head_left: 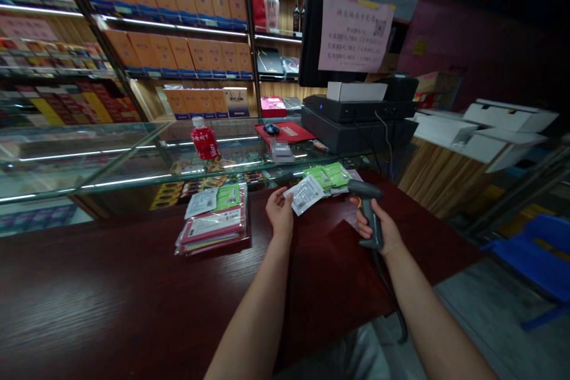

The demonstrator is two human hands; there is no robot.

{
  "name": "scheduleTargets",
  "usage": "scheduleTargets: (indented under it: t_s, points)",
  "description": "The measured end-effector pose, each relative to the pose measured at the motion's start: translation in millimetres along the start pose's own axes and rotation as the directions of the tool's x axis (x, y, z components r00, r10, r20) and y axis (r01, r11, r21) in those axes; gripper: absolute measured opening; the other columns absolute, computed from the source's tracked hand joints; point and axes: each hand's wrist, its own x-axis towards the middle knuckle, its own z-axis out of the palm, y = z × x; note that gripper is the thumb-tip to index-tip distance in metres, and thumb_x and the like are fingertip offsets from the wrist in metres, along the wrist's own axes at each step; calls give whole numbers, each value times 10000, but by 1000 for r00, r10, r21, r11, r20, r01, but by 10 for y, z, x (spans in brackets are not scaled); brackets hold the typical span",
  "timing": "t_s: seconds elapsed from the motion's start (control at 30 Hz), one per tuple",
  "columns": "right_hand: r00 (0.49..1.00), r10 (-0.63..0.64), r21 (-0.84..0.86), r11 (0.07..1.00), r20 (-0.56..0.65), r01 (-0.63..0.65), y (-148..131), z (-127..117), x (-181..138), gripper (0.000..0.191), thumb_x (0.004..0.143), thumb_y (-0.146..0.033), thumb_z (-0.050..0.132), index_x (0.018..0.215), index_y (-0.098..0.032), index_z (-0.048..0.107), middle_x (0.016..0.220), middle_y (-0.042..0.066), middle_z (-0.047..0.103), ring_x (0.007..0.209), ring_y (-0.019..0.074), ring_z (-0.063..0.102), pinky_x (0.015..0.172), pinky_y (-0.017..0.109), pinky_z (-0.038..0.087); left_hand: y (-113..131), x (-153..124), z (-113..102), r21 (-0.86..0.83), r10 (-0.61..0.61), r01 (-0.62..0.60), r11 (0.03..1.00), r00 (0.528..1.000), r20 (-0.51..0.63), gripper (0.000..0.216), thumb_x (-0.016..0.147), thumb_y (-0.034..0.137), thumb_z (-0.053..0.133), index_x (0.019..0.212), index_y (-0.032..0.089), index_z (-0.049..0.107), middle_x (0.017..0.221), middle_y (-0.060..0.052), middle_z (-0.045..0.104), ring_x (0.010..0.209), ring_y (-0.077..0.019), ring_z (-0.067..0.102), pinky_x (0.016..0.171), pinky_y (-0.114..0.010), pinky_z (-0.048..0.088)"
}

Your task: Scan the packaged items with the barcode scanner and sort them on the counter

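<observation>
My left hand pinches the left edge of a small white sachet with printing on its face, holding it tilted over the dark wooden counter. Wrapped round the handle of a dark grey barcode scanner is my right hand; the scanner's head points left, toward the sachet. Behind the sachet lie several green packets. To the left, a stack of plastic-wrapped packages carries another white sachet and a green packet on top.
A glass display case runs along the back, bearing a red bottle, a mouse on a red mat and a black cash register. The scanner's cable hangs over the counter's front edge. A blue stool stands right.
</observation>
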Motion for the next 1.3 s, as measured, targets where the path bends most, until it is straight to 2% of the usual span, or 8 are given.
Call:
scheduleTargets:
  t_s: [0.17,0.33,0.63,0.83,1.07,1.2,1.3]
  points:
    - [998,-41,57,997,-37,43,13,-36,31,308,851,-470,565,988,-197,603,565,-57,471,362,58,341,328,162,338,-31,-30,26,-23,-47,50,998,991,122,330,657,343,718,906,136,649,835,-78,687,784,-185,661,688,-281,516]
    - [998,-43,50,998,-55,45,11,-31,40,297,849,-475,565,982,-210,578,569,-62,463,365,60,341,331,160,344,-52,-52,44,-40,-118,127,991,978,172,352,619,351,743,873,145,612,782,-49,669,715,-163,649,642,-264,505]
    - [995,-48,54,997,-90,53,8,-23,35,297,838,-467,580,972,-202,578,567,-61,464,368,64,352,330,166,343,22,-91,49,-42,-178,187,981,971,157,391,575,391,763,783,163,523,670,11,600,565,-111,580,521,-224,471]
    - [996,-45,42,998,-78,49,16,-53,50,306,830,-479,588,976,-211,560,563,-64,467,372,68,348,330,165,345,5,-77,24,-80,-174,185,979,976,128,407,578,391,763,802,166,508,722,10,590,644,-126,609,557,-237,497]
    - [993,-67,72,995,-100,75,20,-24,47,298,840,-466,579,965,-196,584,564,-60,454,369,61,339,330,160,328,-26,-55,23,-188,-207,235,954,966,155,578,564,364,787,1046,135,565,833,-50,652,722,-161,643,664,-302,525]
    - [995,-87,72,993,-44,90,36,15,51,321,840,-492,568,985,-206,586,570,-65,439,364,60,322,329,163,320,0,-94,50,-141,-210,239,961,958,196,527,540,408,799,949,123,629,910,-92,679,784,-192,653,696,-321,527]
    - [996,-88,52,995,2,88,62,38,61,338,845,-509,556,1005,-212,577,573,-67,440,366,59,313,337,161,328,-3,-124,56,-127,-230,254,959,957,178,514,525,435,802,896,134,611,861,-68,672,759,-177,649,678,-312,530]
